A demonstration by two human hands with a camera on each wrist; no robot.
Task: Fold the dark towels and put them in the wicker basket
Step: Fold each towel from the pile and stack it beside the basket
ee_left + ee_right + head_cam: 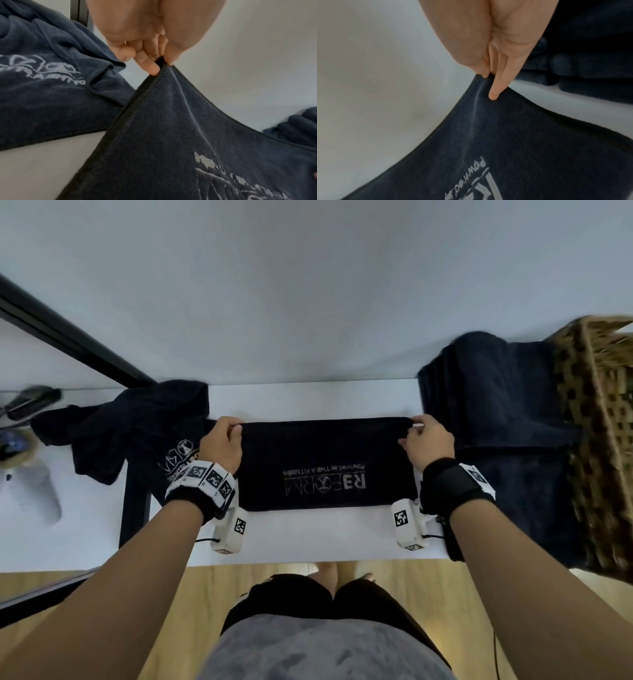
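A dark navy towel [325, 450] with a white printed logo is stretched between my hands over the white table [308, 398]. My left hand [222, 440] pinches its far left corner, and the left wrist view shows thumb and fingers [152, 67] nipping the hem of the towel [171, 128]. My right hand [424, 440] pinches the far right corner; in the right wrist view a finger [496, 89] lies over the edge of the towel [505, 135]. The wicker basket [599, 422] stands at the far right.
A crumpled dark towel [137, 433] with a white print lies at the table's left end. More dark cloth [496, 412] is heaped between my right hand and the basket. A grey wall rises behind the table. Small objects [27, 440] sit on a lower surface to the left.
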